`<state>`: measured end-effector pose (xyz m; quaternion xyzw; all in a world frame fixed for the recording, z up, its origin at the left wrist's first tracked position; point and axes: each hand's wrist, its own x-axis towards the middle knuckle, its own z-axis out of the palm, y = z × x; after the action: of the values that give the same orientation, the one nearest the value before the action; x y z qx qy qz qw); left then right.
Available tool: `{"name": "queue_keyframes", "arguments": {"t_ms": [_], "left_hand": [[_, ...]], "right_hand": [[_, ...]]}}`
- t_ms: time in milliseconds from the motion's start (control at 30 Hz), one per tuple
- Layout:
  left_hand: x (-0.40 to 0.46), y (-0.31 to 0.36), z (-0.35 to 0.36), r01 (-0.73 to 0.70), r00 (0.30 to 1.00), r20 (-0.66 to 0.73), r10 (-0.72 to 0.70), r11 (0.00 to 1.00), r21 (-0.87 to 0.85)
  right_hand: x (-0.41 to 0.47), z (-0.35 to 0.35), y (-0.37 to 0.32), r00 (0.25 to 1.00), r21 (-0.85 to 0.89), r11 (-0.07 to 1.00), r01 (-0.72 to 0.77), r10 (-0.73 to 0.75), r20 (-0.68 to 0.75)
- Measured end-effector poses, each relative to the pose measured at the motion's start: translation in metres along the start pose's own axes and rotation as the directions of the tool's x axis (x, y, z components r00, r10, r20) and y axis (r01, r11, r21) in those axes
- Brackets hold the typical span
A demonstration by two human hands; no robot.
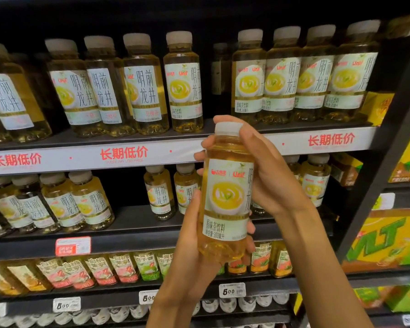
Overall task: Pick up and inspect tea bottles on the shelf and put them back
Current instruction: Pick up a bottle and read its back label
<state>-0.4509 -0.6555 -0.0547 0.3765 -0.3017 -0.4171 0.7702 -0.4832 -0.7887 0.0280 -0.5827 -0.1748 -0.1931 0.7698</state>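
Observation:
A tea bottle (225, 192) with golden liquid, a white cap and a pale label stands upright in front of the shelves, label toward me. My left hand (189, 235) cups its base and lower side from the left. My right hand (263, 171) wraps its upper half and neck from the right, fingers curled behind it. Matching tea bottles (142, 84) line the top shelf (126, 155), with a gap in the row at about the middle, just above the held bottle.
More of the same bottles (88, 200) stand on the middle shelf. Smaller flavoured drinks (126, 268) fill the shelf below, with price tags (231, 290) on its edge. Yellow and green drink cartons (388, 240) are stacked on the rack at the right.

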Motion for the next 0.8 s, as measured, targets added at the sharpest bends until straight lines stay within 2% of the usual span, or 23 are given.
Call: {"name": "queue_keyframes", "arguments": {"t_ms": [100, 233, 333, 400, 433, 500, 633, 733, 800], "left_hand": [[0.001, 0.001, -0.003, 0.012, 1.000, -0.028, -0.009, 0.995, 0.096], [-0.003, 0.005, -0.004, 0.031, 0.986, -0.165, 0.023, 0.949, 0.313], [-0.007, 0.007, 0.000, 0.030, 0.991, -0.129, 0.020, 0.928, 0.372], [-0.007, 0.007, 0.004, 0.035, 0.993, -0.115, 0.010, 0.923, 0.384], [-0.007, 0.008, 0.006, 0.031, 0.994, -0.111, 0.008, 0.939, 0.343], [-0.006, 0.013, 0.012, 0.034, 0.998, -0.055, -0.026, 0.987, 0.158], [-0.008, 0.018, 0.016, 0.088, 0.992, 0.104, -0.078, 0.991, -0.102], [-0.012, 0.025, 0.023, 0.127, 0.970, 0.229, -0.078, 0.970, -0.209], [-0.014, 0.029, 0.026, 0.154, 0.962, 0.258, -0.086, 0.954, -0.256]], "right_hand": [[0.002, 0.000, 0.001, 0.998, 0.016, 1.000, 0.005, -0.004, -0.062], [0.006, -0.004, -0.003, 0.985, -0.022, 1.000, -0.016, 0.012, -0.171], [0.009, -0.006, -0.005, 0.975, -0.033, 0.996, -0.079, 0.070, -0.210], [0.010, -0.006, -0.004, 0.973, 0.025, 0.991, -0.129, 0.131, -0.192], [0.009, -0.006, -0.002, 0.971, 0.079, 0.986, -0.148, 0.160, -0.176], [0.008, -0.003, 0.001, 0.963, 0.185, 0.965, -0.188, 0.218, -0.156], [0.008, 0.001, 0.005, 0.924, 0.264, 0.915, -0.306, 0.353, -0.150], [0.008, 0.005, 0.006, 0.883, 0.281, 0.875, -0.394, 0.445, -0.149], [0.005, 0.005, 0.007, 0.869, 0.273, 0.861, -0.428, 0.475, -0.135]]}}
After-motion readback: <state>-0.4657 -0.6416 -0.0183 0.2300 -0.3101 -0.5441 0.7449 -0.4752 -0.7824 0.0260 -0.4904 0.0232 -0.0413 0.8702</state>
